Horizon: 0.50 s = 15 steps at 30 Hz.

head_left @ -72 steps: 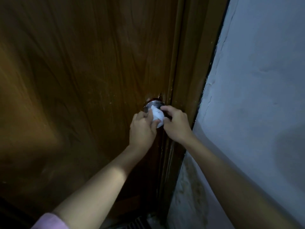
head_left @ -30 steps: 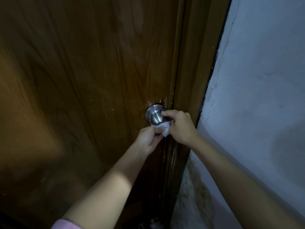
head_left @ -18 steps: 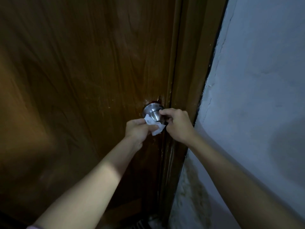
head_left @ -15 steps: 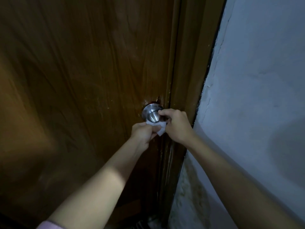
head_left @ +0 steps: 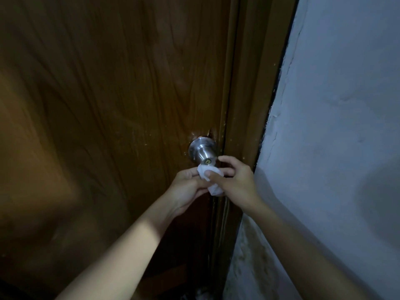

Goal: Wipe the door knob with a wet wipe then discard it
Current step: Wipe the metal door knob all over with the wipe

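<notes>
A round silver door knob (head_left: 203,150) with a keyhole sticks out of the brown wooden door (head_left: 112,118), near its right edge. A crumpled white wet wipe (head_left: 211,180) sits just below the knob's face, held between both hands. My left hand (head_left: 187,187) grips the wipe from the left. My right hand (head_left: 234,179) pinches it from the right, thumb on top, index finger raised beside the knob. The knob itself is uncovered.
The brown door frame (head_left: 249,105) runs up right of the knob. A pale, cracked and stained wall (head_left: 335,148) fills the right side. The scene is dim; the floor at the door's foot is barely visible.
Both hands have dropped slightly below the knob with the wipe, leaving the knob's face and keyhole exposed. My right hand has come off the knob and now holds the wipe too.
</notes>
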### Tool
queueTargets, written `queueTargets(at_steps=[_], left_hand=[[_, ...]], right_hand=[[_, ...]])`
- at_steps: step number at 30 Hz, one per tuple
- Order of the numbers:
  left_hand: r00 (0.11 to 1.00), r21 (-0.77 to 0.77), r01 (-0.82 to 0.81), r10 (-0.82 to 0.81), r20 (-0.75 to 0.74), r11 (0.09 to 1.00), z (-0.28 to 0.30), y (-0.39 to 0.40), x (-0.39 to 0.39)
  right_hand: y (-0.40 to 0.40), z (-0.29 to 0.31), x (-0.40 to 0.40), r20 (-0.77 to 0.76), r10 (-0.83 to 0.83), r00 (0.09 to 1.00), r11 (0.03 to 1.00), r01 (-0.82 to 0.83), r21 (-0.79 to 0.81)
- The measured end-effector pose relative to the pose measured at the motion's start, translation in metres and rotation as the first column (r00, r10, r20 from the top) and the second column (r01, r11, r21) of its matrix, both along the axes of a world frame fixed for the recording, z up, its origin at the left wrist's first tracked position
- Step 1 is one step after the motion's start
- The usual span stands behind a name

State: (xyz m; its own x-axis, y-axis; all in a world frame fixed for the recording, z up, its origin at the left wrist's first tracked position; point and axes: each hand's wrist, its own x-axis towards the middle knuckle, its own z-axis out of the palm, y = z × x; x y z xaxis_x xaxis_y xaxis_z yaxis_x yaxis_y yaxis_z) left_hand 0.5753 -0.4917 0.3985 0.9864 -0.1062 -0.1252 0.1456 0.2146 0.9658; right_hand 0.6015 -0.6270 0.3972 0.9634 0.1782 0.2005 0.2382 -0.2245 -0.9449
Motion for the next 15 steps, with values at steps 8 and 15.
queueTargets(at_steps=[8, 15], left_hand=[[0.990, 0.357, -0.013, -0.039, 0.138, 0.934, 0.021, 0.006, 0.000], [0.918, 0.538, -0.350, 0.165, 0.362, 0.767, 0.021, 0.021, 0.009]], right_hand=[[-0.005, 0.015, 0.012, 0.363, -0.144, 0.920, 0.969, 0.205, -0.135], [0.012, 0.028, 0.017, 0.629, 0.024, 0.777, 0.900, 0.257, -0.352]])
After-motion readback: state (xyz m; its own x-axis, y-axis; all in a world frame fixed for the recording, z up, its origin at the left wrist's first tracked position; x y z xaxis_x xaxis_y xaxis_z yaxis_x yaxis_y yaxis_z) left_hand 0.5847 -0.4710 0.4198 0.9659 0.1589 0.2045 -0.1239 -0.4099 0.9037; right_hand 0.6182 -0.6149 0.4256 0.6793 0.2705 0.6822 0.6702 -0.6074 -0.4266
